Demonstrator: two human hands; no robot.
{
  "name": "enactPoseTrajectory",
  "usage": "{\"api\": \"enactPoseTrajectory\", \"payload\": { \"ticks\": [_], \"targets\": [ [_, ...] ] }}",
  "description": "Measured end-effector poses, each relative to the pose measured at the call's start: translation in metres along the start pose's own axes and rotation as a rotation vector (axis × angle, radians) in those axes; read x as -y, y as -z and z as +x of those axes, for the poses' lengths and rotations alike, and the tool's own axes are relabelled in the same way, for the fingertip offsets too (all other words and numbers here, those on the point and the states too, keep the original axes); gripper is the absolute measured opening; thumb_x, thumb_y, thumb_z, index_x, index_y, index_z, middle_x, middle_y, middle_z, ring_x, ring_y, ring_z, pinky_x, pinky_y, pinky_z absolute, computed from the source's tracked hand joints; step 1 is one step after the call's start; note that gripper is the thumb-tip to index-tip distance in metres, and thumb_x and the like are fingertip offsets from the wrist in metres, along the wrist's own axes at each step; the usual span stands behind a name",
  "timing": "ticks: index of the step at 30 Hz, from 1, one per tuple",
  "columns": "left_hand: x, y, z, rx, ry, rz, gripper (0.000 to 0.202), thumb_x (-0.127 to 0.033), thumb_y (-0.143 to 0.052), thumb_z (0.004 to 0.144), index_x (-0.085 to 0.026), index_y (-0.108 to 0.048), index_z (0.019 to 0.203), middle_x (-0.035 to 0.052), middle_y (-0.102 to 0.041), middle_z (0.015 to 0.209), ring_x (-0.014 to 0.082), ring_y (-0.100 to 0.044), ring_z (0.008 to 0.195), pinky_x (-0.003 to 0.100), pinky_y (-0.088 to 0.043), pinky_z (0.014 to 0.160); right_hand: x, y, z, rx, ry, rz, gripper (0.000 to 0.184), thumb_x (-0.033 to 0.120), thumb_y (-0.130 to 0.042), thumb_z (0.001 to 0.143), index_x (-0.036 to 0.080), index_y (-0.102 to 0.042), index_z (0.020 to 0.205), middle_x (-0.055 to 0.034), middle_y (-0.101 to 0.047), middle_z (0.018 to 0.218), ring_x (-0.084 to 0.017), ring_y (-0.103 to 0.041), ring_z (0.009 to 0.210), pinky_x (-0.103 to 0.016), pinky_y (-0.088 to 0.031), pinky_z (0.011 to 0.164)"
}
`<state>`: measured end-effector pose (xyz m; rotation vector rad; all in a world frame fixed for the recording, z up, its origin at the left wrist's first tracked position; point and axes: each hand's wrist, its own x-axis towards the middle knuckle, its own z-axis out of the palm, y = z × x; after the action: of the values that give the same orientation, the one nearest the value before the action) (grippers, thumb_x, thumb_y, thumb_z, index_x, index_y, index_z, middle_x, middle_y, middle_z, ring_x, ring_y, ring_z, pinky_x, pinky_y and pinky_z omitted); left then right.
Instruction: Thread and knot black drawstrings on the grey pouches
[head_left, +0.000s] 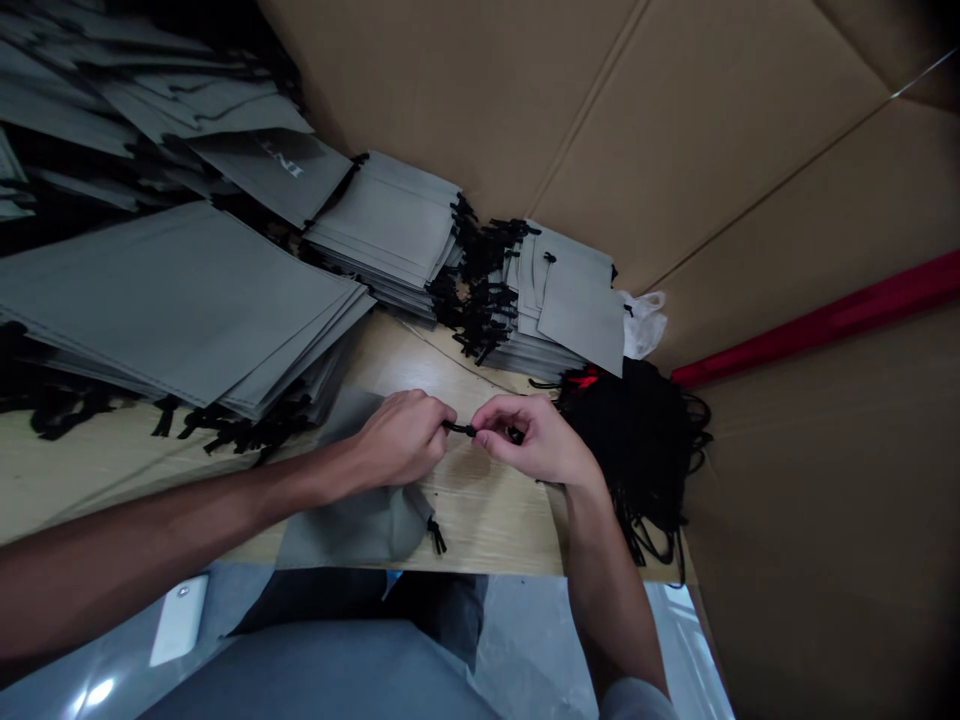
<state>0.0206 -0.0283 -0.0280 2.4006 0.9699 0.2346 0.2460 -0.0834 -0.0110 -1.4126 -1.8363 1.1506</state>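
A grey drawstring bag (352, 530) lies on the table under my left forearm, a small knotted cord end (436, 537) at its lower right corner. My left hand (405, 437) is closed on the bag's black cord (459, 428), close to the bag's upper part. Across a short gap my right hand (536, 437) pinches the same cord between thumb and fingertips, where a dark knot shows. The cord runs taut between both hands. Part of the bag is hidden by my left hand and arm.
Stacks of grey bags (187, 300) with black cords fill the left, and smaller stacks (401, 220) stand along the cardboard wall (480, 80). A heap of black cords (630, 440) lies right of my right hand. A red strip (825, 315) crosses the cardboard there.
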Motion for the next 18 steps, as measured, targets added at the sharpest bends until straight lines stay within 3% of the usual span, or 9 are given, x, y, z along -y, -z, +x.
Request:
{"api": "enactPoseTrajectory", "payload": {
  "ticks": [6,10,18],
  "targets": [
    [0.001,0.000,-0.001,-0.011,-0.003,-0.031,0.023,-0.015,-0.045,0.081,-0.022,-0.064,0.069,0.0089,-0.073,0.067,0.0255,-0.068,0.069,0.037,-0.032,0.068,-0.002,-0.002,0.003,-0.013,0.004,-0.003,0.008,0.025,-0.073,0.092,0.020,-0.078,0.096,0.0000,-0.074,0.081,-0.013,-0.063,0.070,-0.024,-0.048,0.064],
    [0.002,-0.002,-0.001,-0.016,-0.004,-0.054,0.023,-0.016,-0.046,0.082,-0.021,-0.061,0.067,0.0094,-0.072,0.066,0.0258,-0.068,0.068,0.037,-0.030,0.067,0.001,-0.007,0.007,-0.038,0.057,-0.138,0.007,0.018,-0.067,0.089,0.020,-0.073,0.093,0.0025,-0.070,0.075,-0.011,-0.059,0.065,-0.022,-0.045,0.061],
    [0.000,-0.010,-0.001,0.028,-0.008,0.060,0.025,-0.017,-0.045,0.089,-0.020,-0.063,0.072,0.0130,-0.077,0.075,0.0282,-0.072,0.072,0.038,-0.031,0.068,-0.005,-0.018,0.016,-0.249,0.247,-0.307,0.007,0.016,-0.060,0.090,0.020,-0.066,0.093,0.0020,-0.067,0.078,-0.011,-0.057,0.062,-0.023,-0.046,0.063]
  ]
}}
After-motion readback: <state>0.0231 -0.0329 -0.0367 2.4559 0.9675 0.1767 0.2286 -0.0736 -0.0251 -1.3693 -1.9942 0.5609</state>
